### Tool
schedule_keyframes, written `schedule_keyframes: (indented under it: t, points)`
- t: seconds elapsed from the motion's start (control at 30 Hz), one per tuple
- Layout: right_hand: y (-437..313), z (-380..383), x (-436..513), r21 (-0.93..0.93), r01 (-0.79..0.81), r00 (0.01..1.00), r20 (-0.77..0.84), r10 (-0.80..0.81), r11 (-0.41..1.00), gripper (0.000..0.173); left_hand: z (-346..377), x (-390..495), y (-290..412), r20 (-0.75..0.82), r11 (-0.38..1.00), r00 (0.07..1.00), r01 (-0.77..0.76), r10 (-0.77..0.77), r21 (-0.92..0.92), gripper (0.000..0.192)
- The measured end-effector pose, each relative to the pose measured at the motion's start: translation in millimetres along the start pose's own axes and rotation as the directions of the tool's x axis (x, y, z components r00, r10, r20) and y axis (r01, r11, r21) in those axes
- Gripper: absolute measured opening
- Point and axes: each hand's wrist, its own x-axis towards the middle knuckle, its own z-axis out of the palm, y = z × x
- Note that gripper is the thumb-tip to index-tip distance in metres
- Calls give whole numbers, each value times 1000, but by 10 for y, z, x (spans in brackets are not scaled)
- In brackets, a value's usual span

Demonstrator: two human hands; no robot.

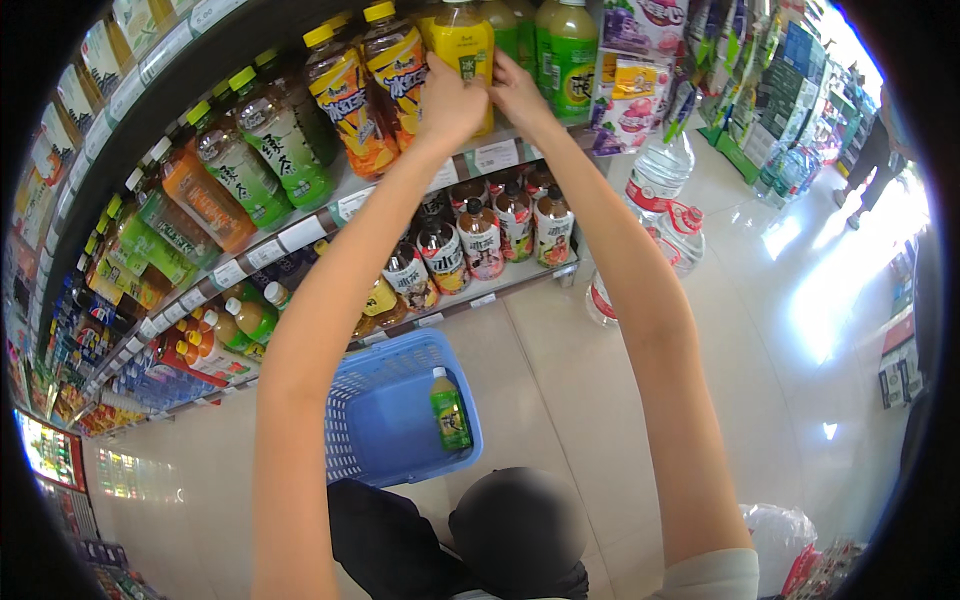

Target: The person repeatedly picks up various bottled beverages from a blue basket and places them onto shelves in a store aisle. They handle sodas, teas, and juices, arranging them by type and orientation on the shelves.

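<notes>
At the shelf's front edge, a bottle with a yellow label [459,37] stands between my two hands. My left hand [454,105] grips it from the left, the fingers across its front. My right hand [519,96] holds its right side, the thumb near the label. To the left are bottles with orange and yellow labels [349,105]. On the right stand bottles with green labels [568,67]. Below, a blue plastic shopping basket [375,469] sits on the floor with one green-labelled bottle [450,412] lying inside.
Price tags line the shelf edge [491,155]. The lower shelf holds several dark-capped tea bottles [480,236]. Snack bags [630,97] hang at the right, above large water jugs [660,176] on the tiled floor. A person's legs [874,176] are visible at the far right.
</notes>
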Motion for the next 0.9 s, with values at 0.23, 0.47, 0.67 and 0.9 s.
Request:
schedule_keyframes:
  t: [0.23,0.47,0.67,0.9]
  points:
    - [55,-19,-31,-81,75,996,54,-71,994,62,77,-56,-156,28,998,1000,-6,8,-70,79]
    - [95,29,38,88,29,994,103,-38,996,53,198,-224,-64,-226,985,960,-159,169,62,67]
    - [-147,284,-346,-202,-78,985,-167,44,976,45,-155,-862,-26,-28,934,937,-350,349,-77,46]
    - [493,1355,-2350,-314,7,955,-281,-100,949,10,-939,-2946,-987,260,820,797,-571,545,34,52]
